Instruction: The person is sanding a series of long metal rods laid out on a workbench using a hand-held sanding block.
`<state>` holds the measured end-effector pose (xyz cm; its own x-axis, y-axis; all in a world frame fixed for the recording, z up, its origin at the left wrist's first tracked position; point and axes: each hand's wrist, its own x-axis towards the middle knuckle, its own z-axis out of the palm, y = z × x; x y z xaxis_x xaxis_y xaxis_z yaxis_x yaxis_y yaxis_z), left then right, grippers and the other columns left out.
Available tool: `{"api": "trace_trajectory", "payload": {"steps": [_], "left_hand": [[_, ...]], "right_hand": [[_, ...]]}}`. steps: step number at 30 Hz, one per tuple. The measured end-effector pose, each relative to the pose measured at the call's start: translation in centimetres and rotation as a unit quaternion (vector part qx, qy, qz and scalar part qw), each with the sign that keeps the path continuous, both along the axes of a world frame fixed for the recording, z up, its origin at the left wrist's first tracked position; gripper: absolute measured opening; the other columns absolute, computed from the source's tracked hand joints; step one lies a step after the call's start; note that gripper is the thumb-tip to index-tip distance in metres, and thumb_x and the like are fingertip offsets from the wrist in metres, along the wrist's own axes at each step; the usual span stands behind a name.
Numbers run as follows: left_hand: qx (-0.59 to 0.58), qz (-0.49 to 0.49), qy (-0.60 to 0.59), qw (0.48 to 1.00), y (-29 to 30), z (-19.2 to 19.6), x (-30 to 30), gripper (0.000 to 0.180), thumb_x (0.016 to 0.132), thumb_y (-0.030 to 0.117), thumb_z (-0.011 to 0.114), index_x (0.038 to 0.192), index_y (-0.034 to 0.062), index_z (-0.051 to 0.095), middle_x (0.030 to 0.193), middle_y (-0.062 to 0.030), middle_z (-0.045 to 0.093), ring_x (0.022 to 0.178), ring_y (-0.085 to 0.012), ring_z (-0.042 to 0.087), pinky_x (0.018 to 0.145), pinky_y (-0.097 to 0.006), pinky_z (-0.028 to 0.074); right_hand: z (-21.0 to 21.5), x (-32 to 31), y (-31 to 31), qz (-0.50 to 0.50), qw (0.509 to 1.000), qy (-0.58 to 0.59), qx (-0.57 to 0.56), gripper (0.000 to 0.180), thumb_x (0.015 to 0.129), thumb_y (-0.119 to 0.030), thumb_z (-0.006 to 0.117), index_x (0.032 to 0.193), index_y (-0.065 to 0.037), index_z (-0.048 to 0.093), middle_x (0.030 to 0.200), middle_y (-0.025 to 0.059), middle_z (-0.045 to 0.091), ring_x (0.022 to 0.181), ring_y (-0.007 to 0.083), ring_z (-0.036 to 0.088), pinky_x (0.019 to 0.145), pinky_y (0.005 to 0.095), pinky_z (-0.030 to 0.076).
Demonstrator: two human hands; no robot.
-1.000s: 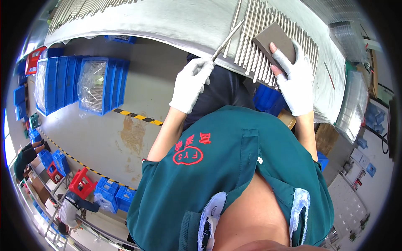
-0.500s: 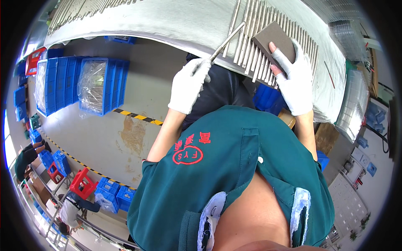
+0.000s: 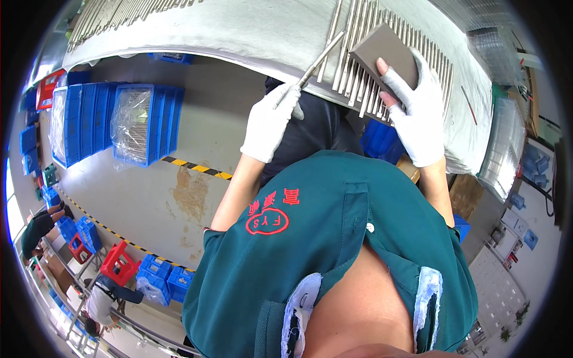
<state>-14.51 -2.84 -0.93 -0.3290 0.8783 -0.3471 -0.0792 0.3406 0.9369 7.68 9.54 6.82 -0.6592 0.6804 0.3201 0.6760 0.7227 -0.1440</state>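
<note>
My left hand (image 3: 270, 122), in a white glove, is closed round the lower end of a slim metal rod (image 3: 322, 58). The rod slants up and to the right, past the table's near edge. In my right hand (image 3: 419, 113), gloved in white with bare tips on at least two fingers, is a flat grey-brown block (image 3: 388, 52). It is tilted over a row of similar metal rods (image 3: 358, 77) lying side by side on the table, and hides part of them. The block and the held rod are apart.
A pale cloth covers the table (image 3: 239, 30). More rods (image 3: 113, 21) lie at its far left. A thin reddish stick (image 3: 470, 106) is on the right. Blue crates (image 3: 161, 125) stand on the floor at left. Another person (image 3: 101, 301) is at lower left.
My right hand and the block have shifted slightly up and left, and the block is tilted a little differently. The rod in my left hand has moved slightly left.
</note>
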Motion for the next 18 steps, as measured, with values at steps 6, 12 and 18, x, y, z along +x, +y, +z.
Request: {"api": "trace_trajectory", "payload": {"steps": [6,12,18], "left_hand": [[0.001,0.003,-0.007,1.000,0.1,0.3,0.0,0.029,0.104,0.023,0.062,0.118,-0.0001,0.071,0.070,-0.0022,0.064,0.066,-0.0068,0.056,0.064,-0.025,0.045],[-0.014,-0.018,0.017,1.000,0.1,0.2,-0.5,0.030,0.104,0.022,0.062,0.120,-0.0022,0.071,0.071,-0.0010,0.062,0.068,-0.0069,0.056,0.066,-0.024,0.045],[-0.012,-0.026,0.118,0.993,-0.1,0.4,-0.1,0.030,0.102,0.023,0.064,0.119,-0.0002,0.072,0.073,-0.0046,0.064,0.068,-0.0084,0.059,0.066,-0.026,0.047]], "right_hand": [[-0.4,-3.7,1.3,0.050,0.997,-0.029,0.055,0.057,0.083,-0.017,0.077,0.135,-0.039,0.067,0.137,0.0220,0.057,0.116,0.0399,0.061,0.099,0.0461,0.049],[-1.6,-3.3,2.1,0.051,0.997,-0.033,0.049,0.057,0.082,-0.016,0.078,0.133,-0.039,0.068,0.138,0.0226,0.057,0.115,0.0404,0.061,0.098,0.0459,0.050],[-0.4,-4.4,1.8,0.030,0.997,-0.035,0.063,0.057,0.081,-0.016,0.078,0.133,-0.039,0.068,0.138,0.0232,0.056,0.113,0.0405,0.061,0.097,0.0446,0.050]]}}
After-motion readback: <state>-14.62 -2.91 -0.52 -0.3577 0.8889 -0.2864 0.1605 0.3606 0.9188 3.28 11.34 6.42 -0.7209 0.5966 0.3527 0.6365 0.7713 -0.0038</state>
